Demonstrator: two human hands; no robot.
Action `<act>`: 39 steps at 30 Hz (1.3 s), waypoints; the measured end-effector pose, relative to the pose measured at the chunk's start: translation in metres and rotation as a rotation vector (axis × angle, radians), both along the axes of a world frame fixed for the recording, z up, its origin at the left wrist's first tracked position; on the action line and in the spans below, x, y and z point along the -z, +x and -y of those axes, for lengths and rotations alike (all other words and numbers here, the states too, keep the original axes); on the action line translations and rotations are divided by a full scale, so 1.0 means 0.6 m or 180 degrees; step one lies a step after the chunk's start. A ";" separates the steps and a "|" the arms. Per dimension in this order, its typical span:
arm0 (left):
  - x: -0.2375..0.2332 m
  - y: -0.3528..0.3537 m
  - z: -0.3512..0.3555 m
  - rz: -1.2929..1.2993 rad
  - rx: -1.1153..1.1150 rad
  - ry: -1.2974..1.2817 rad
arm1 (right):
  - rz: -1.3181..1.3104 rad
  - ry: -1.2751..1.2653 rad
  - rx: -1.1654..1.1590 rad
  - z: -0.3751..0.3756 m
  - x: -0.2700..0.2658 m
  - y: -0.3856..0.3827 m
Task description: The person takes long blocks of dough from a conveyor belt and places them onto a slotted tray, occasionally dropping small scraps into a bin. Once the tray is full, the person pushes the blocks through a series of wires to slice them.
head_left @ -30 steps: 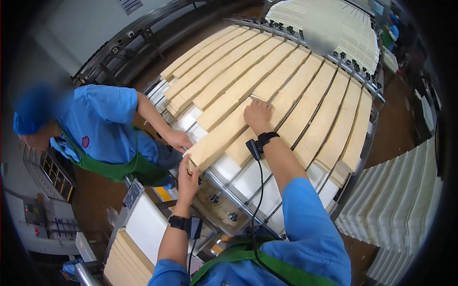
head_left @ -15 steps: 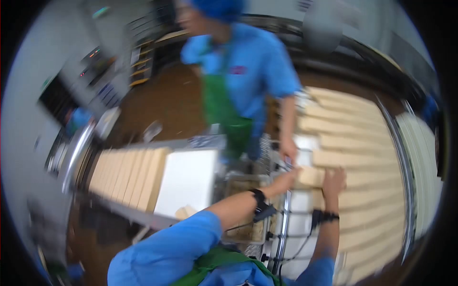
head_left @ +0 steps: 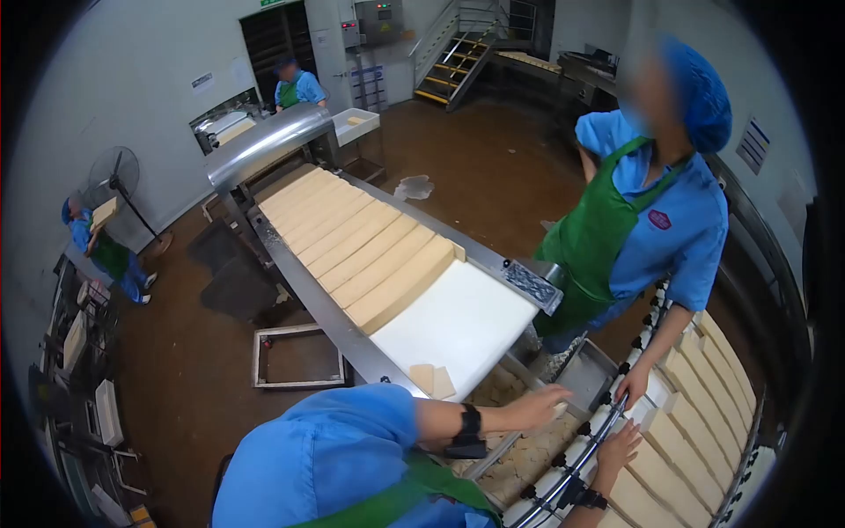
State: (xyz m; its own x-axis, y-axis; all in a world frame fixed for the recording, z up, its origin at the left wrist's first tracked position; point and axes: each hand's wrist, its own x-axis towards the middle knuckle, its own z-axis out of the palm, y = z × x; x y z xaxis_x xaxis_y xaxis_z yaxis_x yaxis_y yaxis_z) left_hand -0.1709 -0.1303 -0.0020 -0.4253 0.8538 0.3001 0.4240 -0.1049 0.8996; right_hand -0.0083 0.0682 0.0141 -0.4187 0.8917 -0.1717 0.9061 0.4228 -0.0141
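My left hand [head_left: 532, 410] is over a metal bin [head_left: 510, 453] of pale broken scraps, its fingers curled round what looks like a small pale piece. My right hand [head_left: 618, 447] lies by the metal rail [head_left: 576, 462] of the right conveyor, fingers spread and holding nothing. Beside it are long cream-coloured slabs [head_left: 682, 453], side by side. A co-worker's hand [head_left: 632, 385] touches the same rail just beyond my right hand.
The co-worker [head_left: 634, 229] in a green apron stands across from me. A white belt [head_left: 458, 321] carries a row of cream slabs [head_left: 352, 238] under a metal hood [head_left: 273, 150], with flat offcuts [head_left: 431, 380] at its near end. Two other people work farther off.
My view has swung left. My left hand has left the slab end on the right conveyor and moved over the scrap bin. My right hand has come off the slab towards the rail.
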 end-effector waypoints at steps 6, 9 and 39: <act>0.062 -0.143 0.243 -0.0151 -0.1847 -0.0444 | -0.0212 0.0089 -0.0259 0.060 -0.010 -0.052; 0.102 -0.209 0.368 -0.0741 -0.3115 -0.1450 | -0.0467 0.0212 -0.0793 0.097 0.025 -0.093; 0.077 -0.311 0.529 -0.1313 -0.1722 -0.3138 | -0.0299 -0.0425 -0.1561 0.491 0.086 -0.823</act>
